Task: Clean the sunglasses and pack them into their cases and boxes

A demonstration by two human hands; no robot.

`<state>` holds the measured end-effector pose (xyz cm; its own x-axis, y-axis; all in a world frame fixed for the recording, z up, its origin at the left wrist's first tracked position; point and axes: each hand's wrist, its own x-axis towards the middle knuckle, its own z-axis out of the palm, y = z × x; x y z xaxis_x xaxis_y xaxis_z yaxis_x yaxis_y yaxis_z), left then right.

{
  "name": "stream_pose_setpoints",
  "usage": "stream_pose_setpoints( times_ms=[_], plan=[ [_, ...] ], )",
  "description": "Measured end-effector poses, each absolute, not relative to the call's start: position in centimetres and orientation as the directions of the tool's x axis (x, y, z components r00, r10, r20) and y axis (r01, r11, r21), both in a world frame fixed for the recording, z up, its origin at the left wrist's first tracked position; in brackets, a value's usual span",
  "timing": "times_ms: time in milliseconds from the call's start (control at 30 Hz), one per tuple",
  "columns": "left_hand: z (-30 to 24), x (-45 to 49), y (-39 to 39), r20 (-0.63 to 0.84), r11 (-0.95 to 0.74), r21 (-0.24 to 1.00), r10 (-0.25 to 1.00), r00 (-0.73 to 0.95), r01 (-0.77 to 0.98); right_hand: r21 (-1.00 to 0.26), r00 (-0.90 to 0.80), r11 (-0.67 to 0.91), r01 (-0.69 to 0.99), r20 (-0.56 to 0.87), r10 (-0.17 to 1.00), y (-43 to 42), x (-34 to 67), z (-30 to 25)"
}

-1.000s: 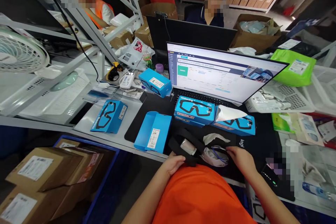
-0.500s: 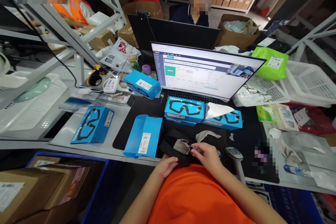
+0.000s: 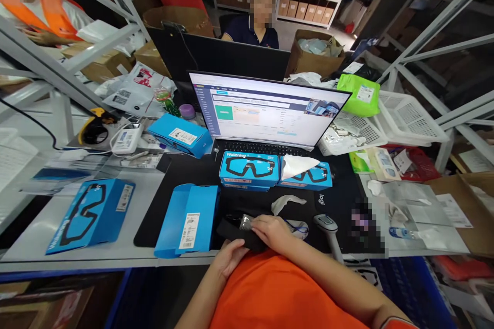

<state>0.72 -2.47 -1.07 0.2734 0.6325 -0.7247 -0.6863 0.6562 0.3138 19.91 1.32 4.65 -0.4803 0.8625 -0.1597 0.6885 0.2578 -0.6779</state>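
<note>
My left hand [image 3: 230,257] grips the near edge of a black soft case [image 3: 252,240], close to my orange shirt. The fingers of my right hand [image 3: 272,232] are closed at a small clear plastic packet [image 3: 245,222] above the case; its contents are too small to make out. To the left lies a blue box [image 3: 206,216] with its flap open and a barcode label. White tissue-like wrapping [image 3: 287,203] rests on the dark desk mat beyond my right hand, and a white-and-blue item [image 3: 299,229] is partly hidden behind that wrist.
Blue goggle-picture boxes [image 3: 249,167] stand before a lit laptop [image 3: 262,113]. Another blue box [image 3: 90,213] is at the left. A barcode scanner [image 3: 326,223] lies right of my arm. White baskets [image 3: 409,113] sit at the back right. Across the desk sits a person [image 3: 252,33].
My head view has shifted, so the desk appears farther left. My right hand has moved in closer over the case, with the clear packet still at its fingers. A white-and-blue item now shows beside it.
</note>
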Motion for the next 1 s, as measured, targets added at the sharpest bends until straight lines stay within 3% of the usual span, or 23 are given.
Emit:
stream_pose_setpoints(
  times_ms=[233, 400, 567, 733, 867, 967, 1000],
  plan=[
    [-1.6, 0.6, -1.0, -0.807, 0.655, 0.268, 0.553, 0.206, -0.707, -0.461, -0.162, 0.035, 0.887, -0.239, 0.957, 0.2, 29.9, 4.8],
    [-2.1, 1.6, 1.5, -0.824, 0.632, 0.301, 0.550, 0.139, -0.714, -0.428, -0.264, 0.087, 0.900, -0.375, 0.889, -2.2, 32.2, 3.4],
    [-1.6, 2.6, 2.2, -0.818, 0.665, 0.377, 0.566, 0.105, -0.644, -0.390, -0.257, 0.079, 0.917, -0.430, 0.865, -2.9, 32.3, 2.4],
    [-0.3, 1.4, 0.1, -0.835, 0.756, 0.479, 0.549, 0.033, -0.447, -0.467, -0.283, 0.069, 0.882, -0.405, 0.870, -3.4, 34.3, 5.9],
    [2.6, 0.1, -1.7, -0.792, 0.761, 0.596, 0.610, -0.028, -0.258, -0.675, -0.325, 0.023, 0.737, -0.324, 0.888, -3.6, 35.2, 10.6],
    [6.3, 0.6, -2.3, -0.655, 0.652, 0.747, 0.755, 0.027, -0.132, -0.792, -0.363, 0.016, 0.610, -0.261, 0.894, -2.8, 33.6, 12.8],
    [7.6, 1.1, -2.3, -0.525, 0.530, 0.847, 0.846, 0.095, -0.040, -0.814, -0.392, 0.034, 0.580, -0.242, 0.887, -2.4, 32.6, 13.2]
  ],
)
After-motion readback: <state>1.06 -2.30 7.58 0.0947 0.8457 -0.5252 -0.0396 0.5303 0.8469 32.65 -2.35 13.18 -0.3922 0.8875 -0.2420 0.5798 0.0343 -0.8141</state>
